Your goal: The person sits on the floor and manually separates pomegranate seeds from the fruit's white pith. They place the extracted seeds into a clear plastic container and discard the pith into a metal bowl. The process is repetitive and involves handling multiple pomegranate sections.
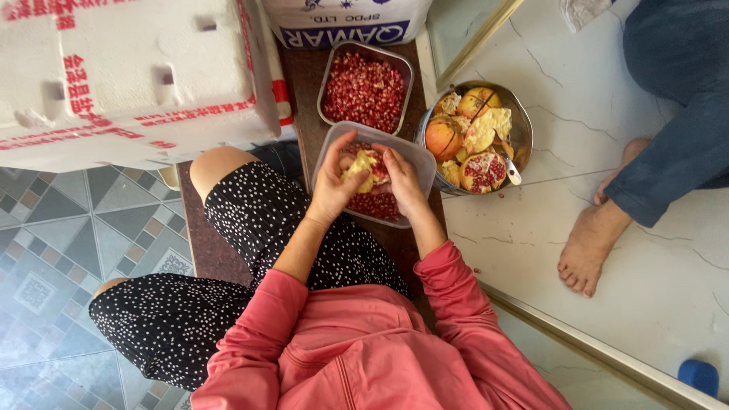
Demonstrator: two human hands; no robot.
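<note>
A pomegranate piece [365, 168] is gripped by the curled fingers of the left hand [332, 182] and right hand [402, 181] over a clear tub [419, 156] holding red seeds. Beyond it, a metal tray [332, 68] is filled with seeds. To the right, a steel bowl [522, 129] is heaped with peels and halves.

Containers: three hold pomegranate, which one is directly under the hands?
The clear plastic tub, under the left hand and right hand holding a pomegranate piece. The rectangular metal tray sits beyond; the round steel bowl holds peels.
</note>
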